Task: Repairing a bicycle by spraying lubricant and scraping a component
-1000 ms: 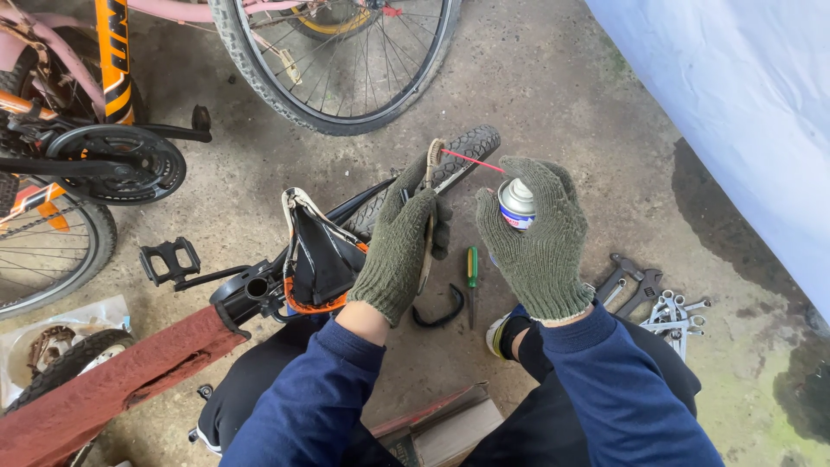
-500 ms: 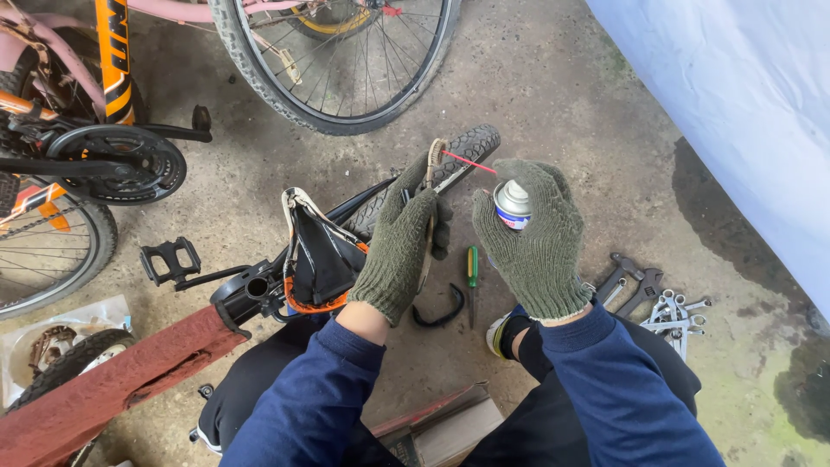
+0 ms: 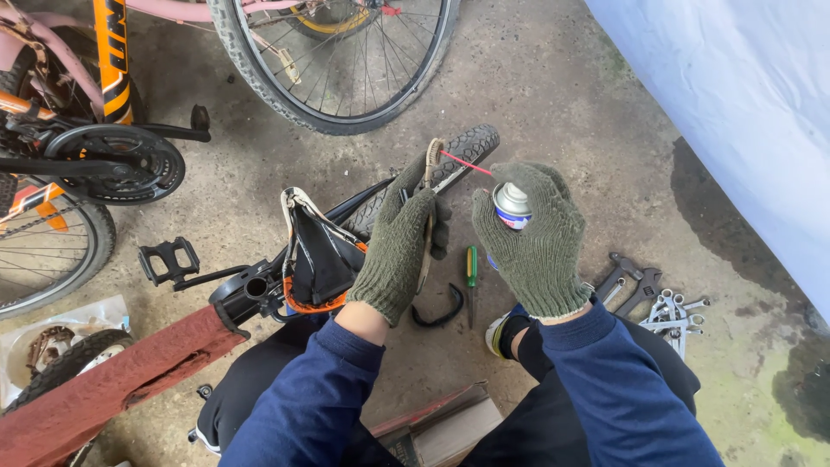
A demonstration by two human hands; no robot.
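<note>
At the far left an orange bicycle (image 3: 104, 95) stands with its black crankset (image 3: 121, 164) facing the camera, and below it a rust-red frame tube (image 3: 112, 385) runs toward a black pedal (image 3: 169, 258). Further right, a black saddle (image 3: 322, 255) lies on the concrete floor (image 3: 553, 95). The left hand (image 3: 398, 246), in a green knit glove, is clenched around a thin curved metal part (image 3: 430, 199), held upright above a knobby tyre (image 3: 458, 151). The right hand (image 3: 534, 238), also gloved, grips a spray can (image 3: 510, 205) whose red straw (image 3: 467, 163) points at the top of that part. Below lies a green-handled screwdriver (image 3: 471, 268); wrenches (image 3: 661, 303) sit at right.
</note>
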